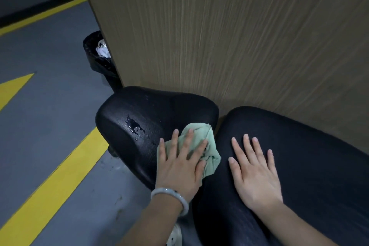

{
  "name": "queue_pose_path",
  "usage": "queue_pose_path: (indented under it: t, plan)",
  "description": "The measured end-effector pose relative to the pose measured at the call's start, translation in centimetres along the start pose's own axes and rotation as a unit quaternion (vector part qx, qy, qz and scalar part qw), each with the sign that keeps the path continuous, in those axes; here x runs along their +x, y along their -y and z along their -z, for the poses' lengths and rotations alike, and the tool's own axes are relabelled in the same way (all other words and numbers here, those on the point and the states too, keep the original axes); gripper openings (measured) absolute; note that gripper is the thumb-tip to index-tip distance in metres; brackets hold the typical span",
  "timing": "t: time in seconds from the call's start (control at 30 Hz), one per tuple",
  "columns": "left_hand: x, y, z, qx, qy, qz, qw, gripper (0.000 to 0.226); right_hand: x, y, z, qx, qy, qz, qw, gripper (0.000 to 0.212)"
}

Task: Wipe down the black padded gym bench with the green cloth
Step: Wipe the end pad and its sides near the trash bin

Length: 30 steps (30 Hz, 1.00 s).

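Observation:
The black padded gym bench shows as two pads: a smaller seat pad (139,110) on the left and a long back pad (311,166) on the right. A small puddle of liquid (134,125) lies on the seat pad. The crumpled green cloth (207,140) sits on the seat pad's right part, near the gap between the pads. My left hand (179,168), with a pale bracelet on its wrist, presses flat on the cloth with fingers spread. My right hand (255,173) rests flat on the back pad with straight fingers, holding nothing.
A wood-grain wall panel (239,36) stands right behind the bench. A black bin with a bag liner (97,60) sits at the panel's left edge. Grey floor with yellow stripes (56,181) lies to the left. A pale shoe (174,235) shows at the bottom.

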<state>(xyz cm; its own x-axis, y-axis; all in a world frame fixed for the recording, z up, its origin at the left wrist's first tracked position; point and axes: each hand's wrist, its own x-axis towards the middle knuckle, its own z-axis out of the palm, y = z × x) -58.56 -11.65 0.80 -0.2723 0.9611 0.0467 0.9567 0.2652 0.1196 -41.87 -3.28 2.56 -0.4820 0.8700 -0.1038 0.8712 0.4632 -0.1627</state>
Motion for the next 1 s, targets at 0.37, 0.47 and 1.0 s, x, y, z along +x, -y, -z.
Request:
queue_pose_path:
  t: [0.37, 0.47, 1.0]
  plan:
    - [1.0, -0.7, -1.1, -0.005, -0.043, 0.052, 0.998, 0.051, -1.2, 0.2, -0.5, 0.012, -0.017, -0.034, 0.999, 0.067]
    - [2.1, -0.6, -1.1, 0.003, -0.036, 0.049, 0.998, 0.051, -1.1, 0.3, -0.5, 0.016, -0.025, -0.034, 0.999, 0.069]
    - [2.3, -0.7, -0.3, -0.023, -0.064, 0.038, 0.997, 0.053, -0.8, -0.1, -0.7, 0.023, -0.042, -0.025, 0.999, 0.065]
